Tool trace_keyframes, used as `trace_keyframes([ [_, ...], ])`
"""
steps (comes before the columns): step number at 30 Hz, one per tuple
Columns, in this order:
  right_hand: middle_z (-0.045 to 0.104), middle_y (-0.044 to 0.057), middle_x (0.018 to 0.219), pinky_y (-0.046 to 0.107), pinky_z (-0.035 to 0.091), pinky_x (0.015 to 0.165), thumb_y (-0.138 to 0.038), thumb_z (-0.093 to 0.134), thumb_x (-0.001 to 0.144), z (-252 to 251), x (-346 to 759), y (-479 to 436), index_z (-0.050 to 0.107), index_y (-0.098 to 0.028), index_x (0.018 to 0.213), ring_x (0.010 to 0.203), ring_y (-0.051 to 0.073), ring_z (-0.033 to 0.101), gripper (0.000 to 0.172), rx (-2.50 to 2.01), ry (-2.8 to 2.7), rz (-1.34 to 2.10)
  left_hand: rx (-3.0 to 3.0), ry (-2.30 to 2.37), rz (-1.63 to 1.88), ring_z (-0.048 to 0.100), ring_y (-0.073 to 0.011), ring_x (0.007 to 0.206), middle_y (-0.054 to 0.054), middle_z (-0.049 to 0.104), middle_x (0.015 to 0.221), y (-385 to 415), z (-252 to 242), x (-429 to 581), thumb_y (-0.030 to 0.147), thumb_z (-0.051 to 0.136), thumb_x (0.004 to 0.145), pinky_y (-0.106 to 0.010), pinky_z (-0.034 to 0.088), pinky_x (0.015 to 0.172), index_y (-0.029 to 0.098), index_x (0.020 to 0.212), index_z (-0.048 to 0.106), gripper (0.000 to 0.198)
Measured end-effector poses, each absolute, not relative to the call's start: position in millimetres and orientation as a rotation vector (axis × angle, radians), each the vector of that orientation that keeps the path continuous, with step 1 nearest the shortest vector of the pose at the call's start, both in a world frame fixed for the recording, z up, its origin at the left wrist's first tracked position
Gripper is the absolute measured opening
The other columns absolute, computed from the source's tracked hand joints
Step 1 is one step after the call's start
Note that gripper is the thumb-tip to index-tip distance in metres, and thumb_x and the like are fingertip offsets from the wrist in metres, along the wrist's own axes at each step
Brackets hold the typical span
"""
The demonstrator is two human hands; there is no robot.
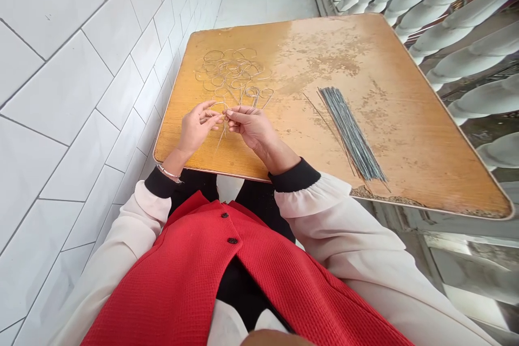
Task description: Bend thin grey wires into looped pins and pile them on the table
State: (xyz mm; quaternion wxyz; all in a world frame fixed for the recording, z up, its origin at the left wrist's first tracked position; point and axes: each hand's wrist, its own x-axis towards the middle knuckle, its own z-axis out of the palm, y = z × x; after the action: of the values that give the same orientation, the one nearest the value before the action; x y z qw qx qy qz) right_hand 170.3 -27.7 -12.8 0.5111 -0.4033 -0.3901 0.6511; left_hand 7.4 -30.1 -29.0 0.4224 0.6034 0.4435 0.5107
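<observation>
Head view: left hand (197,126) and right hand (252,126) meet above the near edge of a worn plywood table (405,119), each pinching one thin bent wire (222,114). Tangled round loops (233,71) lie just beyond the hands, and a straight grey bundle (351,133) lies to the right.

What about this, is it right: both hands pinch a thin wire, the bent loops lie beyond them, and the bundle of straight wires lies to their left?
No. The head view shows the bundle of straight wires to the right of the hands. The rest holds: left hand and right hand pinch a thin wire, bent loops beyond them.
</observation>
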Motion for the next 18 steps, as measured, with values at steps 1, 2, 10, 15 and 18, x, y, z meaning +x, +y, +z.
trace_keyframes([
  [1,0.065,-0.002,0.061,0.014,0.045,0.049,-0.016,0.084,0.072,-12.5,169.4,-28.4,0.071,-0.016,0.068,0.051,0.004,0.054,0.013,-0.979,-0.957,1.539,1.466,1.127,1.26,0.075,-0.0113,0.082,-0.002,0.076,0.092,-33.0,-23.9,9.1,0.019,0.068,0.091,-0.021,0.059,0.069,0.019,0.122,0.062,0.032],
  [2,0.064,-0.002,0.06,0.014,0.044,0.049,-0.017,0.084,0.072,-12.5,168.6,-29.0,0.071,-0.016,0.068,0.051,0.004,0.054,0.013,-0.992,-0.977,1.508,1.427,1.146,1.246,0.075,-0.0104,0.08,-0.001,0.075,0.088,-35.5,-19.1,10.9,0.015,0.066,0.09,-0.02,0.059,0.068,0.018,0.118,0.063,0.028],
  [10,0.058,-0.004,0.05,0.018,0.043,0.046,-0.018,0.077,0.078,-27.1,165.2,-23.3,0.066,-0.016,0.063,0.044,0.006,0.051,0.019,-1.169,-1.177,1.197,1.235,1.21,1.229,0.069,-0.0066,0.064,0.004,0.072,0.07,-42.3,-5.8,20.3,0.004,0.064,0.086,-0.019,0.056,0.065,0.017,0.1,0.064,0.019],
  [15,0.059,-0.003,0.049,0.017,0.044,0.046,-0.015,0.076,0.08,-28.9,165.9,-21.9,0.065,-0.016,0.062,0.042,0.006,0.052,0.021,-1.218,-1.207,1.172,1.134,1.179,1.216,0.069,-0.0061,0.063,0.004,0.072,0.07,-42.3,-8.3,18.5,0.003,0.064,0.087,-0.019,0.056,0.066,0.016,0.101,0.064,0.02],
  [18,0.06,-0.002,0.052,0.016,0.047,0.047,-0.018,0.082,0.078,-21.8,167.2,-25.0,0.065,-0.015,0.062,0.044,0.005,0.052,0.023,-1.146,-1.152,1.336,1.118,1.142,1.189,0.07,-0.0061,0.064,0.003,0.073,0.074,-40.7,-7.3,15.9,0.009,0.064,0.091,-0.019,0.056,0.066,0.016,0.105,0.064,0.015],
])
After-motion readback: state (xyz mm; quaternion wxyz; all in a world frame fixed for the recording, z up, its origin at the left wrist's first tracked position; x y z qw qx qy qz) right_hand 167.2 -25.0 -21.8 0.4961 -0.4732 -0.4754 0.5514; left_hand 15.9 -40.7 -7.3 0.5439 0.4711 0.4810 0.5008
